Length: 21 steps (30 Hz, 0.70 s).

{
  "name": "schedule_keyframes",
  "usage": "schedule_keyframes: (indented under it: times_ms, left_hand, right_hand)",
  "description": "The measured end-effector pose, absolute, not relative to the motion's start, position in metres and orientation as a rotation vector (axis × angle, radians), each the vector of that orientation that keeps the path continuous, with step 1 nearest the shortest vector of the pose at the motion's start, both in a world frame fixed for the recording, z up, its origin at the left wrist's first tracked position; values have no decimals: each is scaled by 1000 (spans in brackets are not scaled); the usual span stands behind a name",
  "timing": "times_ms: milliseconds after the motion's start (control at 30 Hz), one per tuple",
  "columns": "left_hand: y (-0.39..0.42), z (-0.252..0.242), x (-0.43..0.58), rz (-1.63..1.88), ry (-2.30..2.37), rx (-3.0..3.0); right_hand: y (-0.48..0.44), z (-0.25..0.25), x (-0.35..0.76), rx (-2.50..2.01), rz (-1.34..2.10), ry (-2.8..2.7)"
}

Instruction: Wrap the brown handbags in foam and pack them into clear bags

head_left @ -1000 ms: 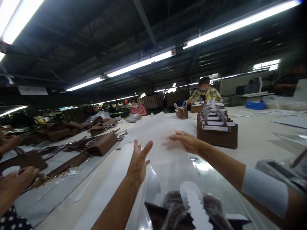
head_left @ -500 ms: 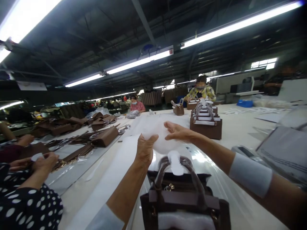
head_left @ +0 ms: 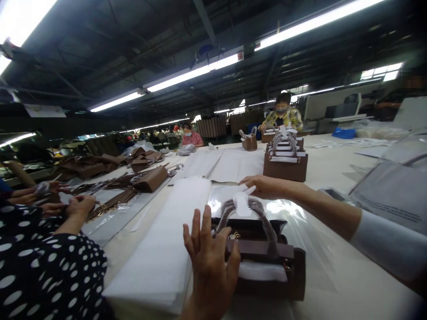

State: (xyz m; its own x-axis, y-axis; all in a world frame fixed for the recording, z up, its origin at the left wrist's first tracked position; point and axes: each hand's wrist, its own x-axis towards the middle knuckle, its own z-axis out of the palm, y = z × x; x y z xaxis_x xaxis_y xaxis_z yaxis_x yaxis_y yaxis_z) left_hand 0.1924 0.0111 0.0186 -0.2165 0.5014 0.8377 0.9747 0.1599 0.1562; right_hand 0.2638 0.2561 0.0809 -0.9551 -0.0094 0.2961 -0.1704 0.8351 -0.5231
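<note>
A brown handbag (head_left: 267,266) with wrapped handles stands on a clear plastic sheet (head_left: 300,231) right in front of me. My left hand (head_left: 208,262) rests against the bag's left side, fingers spread and thumb on its top edge. Beyond the bag my right hand (head_left: 263,185) lies near the far edge of the plastic, with a small white piece at its fingertips. Whether those fingers pinch that piece is unclear. A stack of white paper sheets (head_left: 167,249) lies just left of the bag.
A row of brown handbags (head_left: 285,160) stands behind my right hand. A person in a polka-dot top (head_left: 43,262) works at my left among brown leather pieces (head_left: 133,186). Grey bags (head_left: 393,191) lie to the right. Other workers sit at the far end of the table (head_left: 333,164).
Both hands came down from a white sheet held above the bag. The left hand moved back to the bag's side; the right dropped to the plastic behind it.
</note>
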Motion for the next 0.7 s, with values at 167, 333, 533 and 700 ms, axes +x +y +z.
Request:
schedule_keyframes:
  times_ms: [167, 333, 533, 700]
  left_hand:
    - [40, -3, 210, -803, -1948, -1309]
    - [61, 6, 210, -946, -1973, -1243]
    - [68, 8, 199, -1077, -1871, -1264]
    - [55, 20, 207, -1135, -1836, -1372]
  right_hand:
    - [249, 80, 268, 327, 592, -2816]
    - [240, 84, 266, 500, 386, -2812]
    - [202, 55, 307, -230, 417, -2452]
    - [170, 18, 335, -470, 586, -2441]
